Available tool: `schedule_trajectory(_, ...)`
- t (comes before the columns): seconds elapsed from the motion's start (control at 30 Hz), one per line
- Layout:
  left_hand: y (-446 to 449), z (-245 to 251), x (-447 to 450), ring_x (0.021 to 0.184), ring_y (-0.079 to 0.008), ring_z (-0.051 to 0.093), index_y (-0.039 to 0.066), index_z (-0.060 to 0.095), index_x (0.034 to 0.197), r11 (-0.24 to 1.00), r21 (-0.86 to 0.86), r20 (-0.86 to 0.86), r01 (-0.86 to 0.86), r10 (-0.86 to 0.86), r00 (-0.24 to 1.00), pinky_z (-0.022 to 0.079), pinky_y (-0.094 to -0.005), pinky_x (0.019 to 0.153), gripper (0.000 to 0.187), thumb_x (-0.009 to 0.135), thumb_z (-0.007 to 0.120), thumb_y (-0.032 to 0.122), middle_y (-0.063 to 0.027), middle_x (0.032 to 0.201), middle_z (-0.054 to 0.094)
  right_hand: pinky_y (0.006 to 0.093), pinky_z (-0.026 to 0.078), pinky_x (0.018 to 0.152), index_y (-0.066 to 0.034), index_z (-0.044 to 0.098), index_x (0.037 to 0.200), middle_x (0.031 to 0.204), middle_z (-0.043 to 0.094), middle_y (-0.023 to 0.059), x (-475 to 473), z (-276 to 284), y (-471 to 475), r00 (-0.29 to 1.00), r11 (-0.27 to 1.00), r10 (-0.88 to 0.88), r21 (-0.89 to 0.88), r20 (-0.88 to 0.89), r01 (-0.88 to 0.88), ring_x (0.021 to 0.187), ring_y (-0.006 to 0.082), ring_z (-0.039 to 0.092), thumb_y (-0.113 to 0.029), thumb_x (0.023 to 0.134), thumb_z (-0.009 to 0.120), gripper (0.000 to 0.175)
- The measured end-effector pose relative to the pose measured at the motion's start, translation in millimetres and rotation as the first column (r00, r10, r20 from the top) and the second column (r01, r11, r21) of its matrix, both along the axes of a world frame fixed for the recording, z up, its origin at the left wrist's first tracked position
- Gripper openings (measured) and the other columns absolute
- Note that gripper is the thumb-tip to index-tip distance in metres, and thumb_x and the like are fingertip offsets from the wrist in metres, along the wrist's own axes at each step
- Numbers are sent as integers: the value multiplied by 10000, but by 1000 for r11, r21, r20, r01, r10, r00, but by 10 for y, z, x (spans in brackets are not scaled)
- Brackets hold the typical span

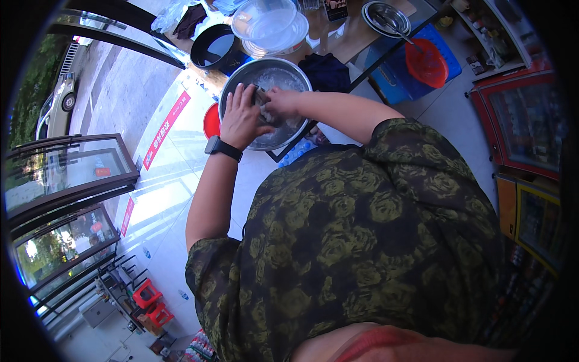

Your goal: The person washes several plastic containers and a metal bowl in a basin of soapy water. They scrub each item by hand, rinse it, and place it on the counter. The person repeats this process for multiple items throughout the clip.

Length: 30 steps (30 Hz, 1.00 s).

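Observation:
Both hands work inside a round metal basin (296, 70) at the near edge of the table. My left hand (242, 113), with a black watch on its wrist, lies over the basin's left side, fingers stretched out and thumb apart. Under its fingertips shows a small dark-edged object (259, 94), mostly covered. My right hand (282, 105) reaches in from the right with bent fingers, touching or close to that object. A whitish soft lump (267, 114) lies between the hands; what it is made of is unclear. The basin's bottom looks wet or coated with something pale.
Behind the basin stand a black round pan (215, 45) and stacked clear plastic bowls (267, 27). Dark cloth (325, 72) lies right of it. A metal bowl (386, 19) sits farther right, above a red scoop (426, 63) on a blue crate (391, 79). Glass doors (72, 172) stand left.

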<state>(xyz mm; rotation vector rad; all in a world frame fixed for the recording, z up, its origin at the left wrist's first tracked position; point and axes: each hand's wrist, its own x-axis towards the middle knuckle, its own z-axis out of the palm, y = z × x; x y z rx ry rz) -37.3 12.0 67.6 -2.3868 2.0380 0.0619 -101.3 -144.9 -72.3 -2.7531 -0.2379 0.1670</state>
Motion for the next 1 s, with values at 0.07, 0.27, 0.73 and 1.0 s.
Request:
schedule_trajectory(0.07,28,-28,19,1357,-339,263,76,709,882,997,67,42,31,-34,999,244,-496,1095,393,627,808,357,-119,1389,397,456,398,969,-88,653,1015,1198,501,168,3,-22,-40,997,995,-79,55,-27,80,1167,361,431,-298,830,588,286)
schedule_trajectory(0.27,111,-182,198,1181,-317,458,45,714,786,999,34,-172,-14,20,985,403,-401,954,293,691,762,318,-116,1060,610,464,388,973,-88,624,1071,1192,487,217,25,73,-116,977,966,-199,154,-81,209,1162,391,431,-297,894,528,290)
schedule_trajectory(0.73,434,-97,297,578,-108,517,-9,648,724,762,171,-860,-625,425,283,410,-276,551,445,899,607,398,-34,614,581,469,430,950,-45,614,1102,1191,508,219,199,74,-264,883,890,-456,-74,-110,451,1145,395,473,-205,873,515,296)
schedule_trajectory(1.0,520,-161,238,716,-114,584,-4,622,965,624,231,-972,-746,188,-143,500,-253,596,370,964,504,346,-30,817,615,477,382,932,-186,639,1107,1168,520,125,-33,54,17,975,946,-220,-252,-37,204,1183,308,433,-220,801,573,315)
